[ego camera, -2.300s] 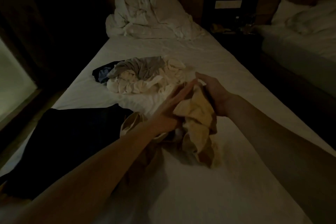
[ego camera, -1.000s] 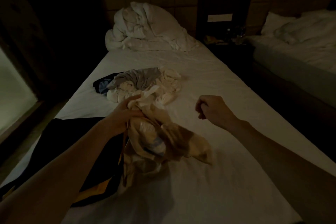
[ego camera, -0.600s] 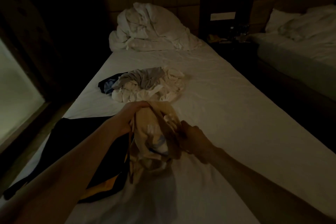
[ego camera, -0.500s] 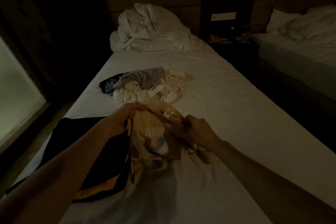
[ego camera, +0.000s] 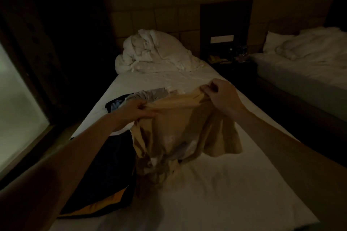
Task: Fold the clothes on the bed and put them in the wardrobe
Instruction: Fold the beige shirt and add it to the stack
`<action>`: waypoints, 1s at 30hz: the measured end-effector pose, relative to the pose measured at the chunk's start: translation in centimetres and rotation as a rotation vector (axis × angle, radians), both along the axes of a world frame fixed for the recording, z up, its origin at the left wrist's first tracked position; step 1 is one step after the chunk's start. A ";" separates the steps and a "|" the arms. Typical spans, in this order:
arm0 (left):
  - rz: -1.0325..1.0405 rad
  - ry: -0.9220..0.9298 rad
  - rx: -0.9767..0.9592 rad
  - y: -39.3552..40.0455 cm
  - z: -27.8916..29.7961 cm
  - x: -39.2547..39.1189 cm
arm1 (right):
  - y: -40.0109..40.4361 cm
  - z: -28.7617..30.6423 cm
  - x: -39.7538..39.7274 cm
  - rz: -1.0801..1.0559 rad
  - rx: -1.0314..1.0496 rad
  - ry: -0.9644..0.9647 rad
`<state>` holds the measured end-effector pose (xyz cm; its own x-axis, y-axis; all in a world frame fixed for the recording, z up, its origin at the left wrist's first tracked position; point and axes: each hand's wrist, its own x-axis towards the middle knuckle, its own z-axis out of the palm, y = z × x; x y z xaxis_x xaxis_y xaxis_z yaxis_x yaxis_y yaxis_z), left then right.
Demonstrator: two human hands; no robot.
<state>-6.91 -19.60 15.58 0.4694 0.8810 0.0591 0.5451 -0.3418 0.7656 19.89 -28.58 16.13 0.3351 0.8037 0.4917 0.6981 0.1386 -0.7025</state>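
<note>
Head view: tan shirt (ego camera: 180, 118) hangs crumpled, unfolded

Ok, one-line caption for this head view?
Both hands, left and right, hold a tan garment up over the bed.

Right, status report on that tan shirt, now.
Left hand and right hand both grip tan shirt by its top edge, spread between them. Hem trails on bed. Dark garment lies beside it, unfolded pile behind.

Bare white sheet on the bed (ego camera: 216, 189) lies open to the right. A dark garment (ego camera: 105, 180) blocks the left; a clothes pile (ego camera: 148, 93) sits ahead.
</note>
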 end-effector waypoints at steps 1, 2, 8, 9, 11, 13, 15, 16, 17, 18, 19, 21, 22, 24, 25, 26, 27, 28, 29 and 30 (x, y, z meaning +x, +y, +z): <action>-0.020 -0.017 0.019 -0.5 1.0 -0.2 | -0.7 1.0 0.2 0.007 -0.005 -0.018; -0.052 -0.029 0.051 -1.2 2.1 -0.3 | -1.5 2.0 0.6 0.021 -0.018 -0.031; 0.017 0.041 0.283 -4.5 7.6 -2.2 | -7.7 8.5 2.5 0.219 -0.110 -0.108; 0.040 0.045 0.292 -5.3 8.5 -2.4 | -8.7 9.4 2.8 0.202 -0.092 -0.122; 0.051 0.009 0.298 -7.0 10.3 -2.8 | -10.3 11.2 3.1 0.128 -0.016 -0.179; 0.051 -0.062 0.316 -8.7 12.0 -3.2 | -11.7 12.7 3.3 0.066 0.085 -0.226; 0.042 -0.176 0.310 -10.5 13.5 -3.6 | -13.2 14.2 3.5 0.015 0.192 -0.262; 0.041 -0.262 0.298 -11.4 14.3 -3.7 | -14.1 14.9 3.6 -0.013 0.243 -0.274; 0.036 -0.358 0.279 -12.4 15.1 -3.7 | -14.9 15.5 3.7 -0.042 0.292 -0.283; 0.033 -0.460 0.266 -13.2 15.9 -3.7 | -15.8 16.2 3.8 -0.074 0.350 -0.294; 0.043 -0.556 0.262 -13.9 16.8 -3.8 | -16.5 16.8 4.1 -0.106 0.406 -0.299; 0.100 -0.648 0.328 -14.7 18.2 -3.9 | -17.3 18.0 4.7 -0.152 0.493 -0.301; 0.142 -0.631 0.403 -14.7 18.7 -3.9 | -17.5 18.4 5.0 -0.167 0.515 -0.312; 0.206 -0.600 0.533 -14.3 19.1 -3.9 | -17.3 18.9 5.3 -0.183 0.532 -0.367; 0.227 -0.602 0.563 -14.0 19.1 -3.9 | -17.0 19.0 5.2 -0.196 0.537 -0.396; 0.245 -0.592 0.595 -13.6 18.9 -3.8 | -16.7 18.9 5.1 -0.209 0.537 -0.417; 0.273 -0.559 0.639 -13.2 18.7 -3.6 | -16.2 18.7 5.0 -0.218 0.532 -0.434; 0.302 -0.517 0.691 -12.4 18.3 -3.5 | -15.5 18.3 5.1 -0.227 0.524 -0.458; 0.332 -0.471 0.730 -11.4 17.8 -3.4 | -14.6 17.8 5.3 -0.238 0.502 -0.489; 0.361 -0.428 0.760 -10.1 17.3 -3.2 | -13.5 17.1 5.6 -0.251 0.458 -0.524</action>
<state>-10.14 -29.72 32.85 -0.0186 0.6234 0.7817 0.4398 -0.6970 0.5663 25.45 -42.05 33.20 0.1110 0.4097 0.9054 0.9754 0.1295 -0.1782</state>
